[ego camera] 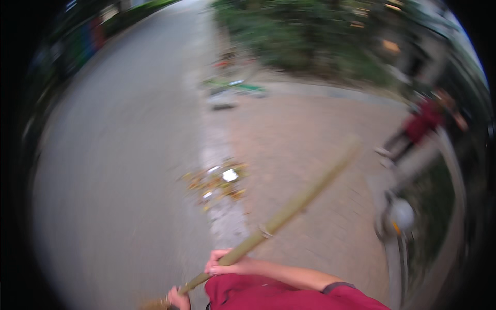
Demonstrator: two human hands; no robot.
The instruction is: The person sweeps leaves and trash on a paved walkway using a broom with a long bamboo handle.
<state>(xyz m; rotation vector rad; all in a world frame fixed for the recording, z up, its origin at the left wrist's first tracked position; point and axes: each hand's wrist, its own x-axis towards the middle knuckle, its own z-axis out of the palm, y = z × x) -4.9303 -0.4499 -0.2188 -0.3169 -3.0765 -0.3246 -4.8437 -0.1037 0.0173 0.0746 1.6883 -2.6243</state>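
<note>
A broom with a thick bamboo handle (pixel 286 211) slants across the view from lower left to upper right. My right hand (pixel 226 264) is wrapped around the handle in front of my maroon shirt. Lower down, at the bottom edge, my left hand (pixel 179 298) grips the same handle close to the straw-coloured bristles (pixel 155 304), which are mostly cut off by the frame. Beyond my hands, a heap of dry leaves (pixel 193 180) with white scraps (pixel 230 175) lies across the pale kerb strip (pixel 228 224). The picture is blurred.
Grey road (pixel 116 155) runs at left, brick paving (pixel 302 128) at right. Farther up the kerb lie blurred green and grey items (pixel 248 88). A person (pixel 422 120) in maroon stands at right, near a whitish round object (pixel 401 215). Bushes (pixel 294 31) border the paving; coloured bins (pixel 87 38) appear far left.
</note>
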